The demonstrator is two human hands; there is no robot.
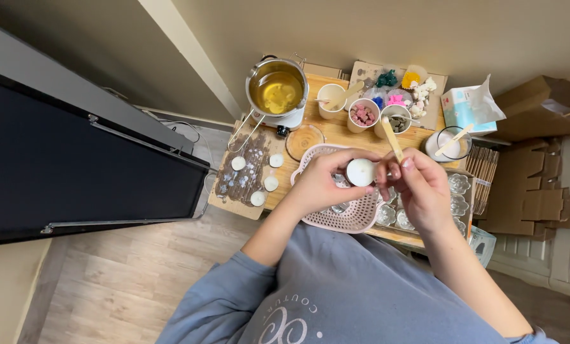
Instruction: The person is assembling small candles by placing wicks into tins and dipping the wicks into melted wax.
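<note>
- Blue soft sweatshirt cloth [336,286] is seen nearest, at the bottom of the view.
- A small round white candle in a little cup [360,172] is held up over the pale pink plastic basket with holes [345,216].
- The candle is pinched by the left hand [320,181], with the fingers curled round its side.
- A flat wooden stick [392,139] is pinched by the right hand [422,188], just beside the candle; the fingers are pressed together.
- A silver metal pot of yellow melted wax [276,89] is seen at the back of the wooden table [336,130], well apart from the hands.
- Four more small white candles [257,181] are set on a brown messy board [240,178] to the left.
- Small cups of coloured bits [364,114] and clear glass cups [458,185] are seen near the hands.
- For this step to go well, the candle is best kept flat and still, so nothing tips out.
- The stick is best moved slowly and lightly, so the soft white top is not dented.
- The work is best kept over the basket, so any crumbs are caught.
</note>
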